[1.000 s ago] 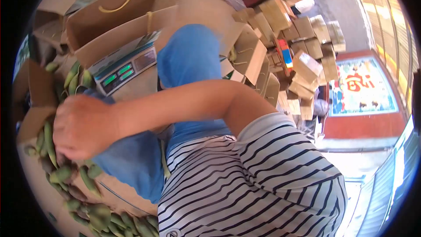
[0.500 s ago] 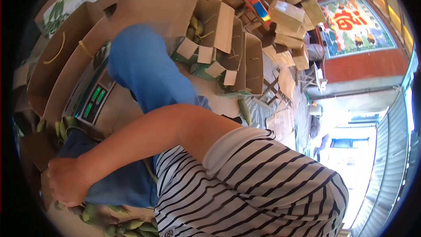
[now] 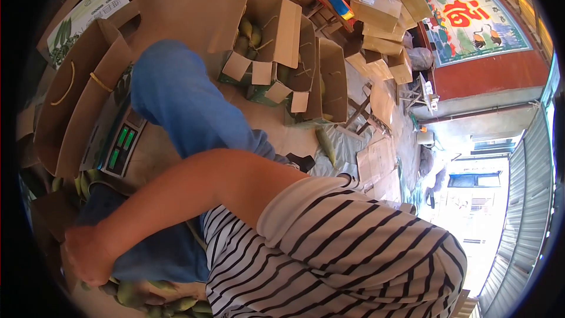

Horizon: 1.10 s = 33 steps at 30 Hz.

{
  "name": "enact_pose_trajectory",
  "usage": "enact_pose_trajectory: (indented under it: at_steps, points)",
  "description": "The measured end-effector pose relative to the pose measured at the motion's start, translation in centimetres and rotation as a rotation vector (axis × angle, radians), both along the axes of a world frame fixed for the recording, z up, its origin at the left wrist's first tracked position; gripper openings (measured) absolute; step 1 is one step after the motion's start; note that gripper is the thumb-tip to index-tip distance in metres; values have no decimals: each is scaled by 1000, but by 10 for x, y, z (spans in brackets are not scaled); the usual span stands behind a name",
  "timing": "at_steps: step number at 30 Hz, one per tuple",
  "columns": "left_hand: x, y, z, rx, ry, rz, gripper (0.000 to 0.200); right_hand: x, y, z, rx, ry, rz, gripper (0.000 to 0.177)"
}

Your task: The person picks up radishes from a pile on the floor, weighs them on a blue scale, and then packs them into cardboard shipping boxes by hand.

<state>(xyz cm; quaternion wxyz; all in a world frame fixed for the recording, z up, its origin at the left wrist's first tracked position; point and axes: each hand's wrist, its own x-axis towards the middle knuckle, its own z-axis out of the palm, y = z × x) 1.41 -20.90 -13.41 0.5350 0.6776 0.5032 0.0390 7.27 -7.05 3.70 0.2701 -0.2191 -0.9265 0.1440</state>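
My right hand (image 3: 89,257) is at the far left edge of the view. Its fingers look curled, and what they hold, if anything, is hidden. My bare forearm reaches across to it from a striped sleeve (image 3: 353,224). Below the hand lie several green elongated fruits (image 3: 132,294). The blue-trousered leg (image 3: 147,259) nearest the hand is partly behind the forearm. Above it stands a scale with a lit green display (image 3: 120,147), beside an open cardboard carton with rope handles (image 3: 79,100). My left hand is out of view.
Open cartons with green-yellow fruits (image 3: 253,32) stand beyond my raised knee (image 3: 168,77). One loose green fruit (image 3: 325,144) lies near my foot. Stacked cardboard boxes (image 3: 376,12) fill the back, beside a painted wall panel (image 3: 471,21). A bright doorway (image 3: 471,218) is at right.
The view has shifted slightly, with the background cartons and wall panel moving left. My right hand has moved a little lower, its fingers still curled.
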Motion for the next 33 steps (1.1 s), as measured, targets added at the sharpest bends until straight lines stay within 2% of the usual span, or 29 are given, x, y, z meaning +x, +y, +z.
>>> enact_pose_trajectory:
  at_steps: [3,9,12,18,21,26,29,30,31,32,33]
  points:
    - [16,-2,2,-48,-34,-73,75,-8,4,-4,-28,53,-63,34]
    - [26,-5,0,-166,-3,-186,74,0,10,1,-50,-14,28,31]
    - [22,-4,-4,-230,36,-218,74,0,15,-7,-1,92,-4,31]
    - [7,-7,-15,-362,130,-260,73,22,24,-13,-49,125,-25,38]
    - [-8,-12,-20,-430,183,-263,73,28,23,-19,69,198,-118,29]
    - [-51,-10,-17,-509,263,-257,72,53,23,-12,10,76,-108,26]
    - [-106,2,10,-461,308,-128,72,66,30,-16,141,10,9,24]
    - [-125,6,23,-367,338,-15,72,82,31,-12,119,142,11,23]
    - [-143,6,35,-259,387,104,72,86,36,-13,120,114,36,24]
    - [-163,1,41,-49,489,254,65,88,41,-18,3,154,36,27]
    - [-134,19,90,-129,387,420,64,99,48,-5,-227,-3,77,32]
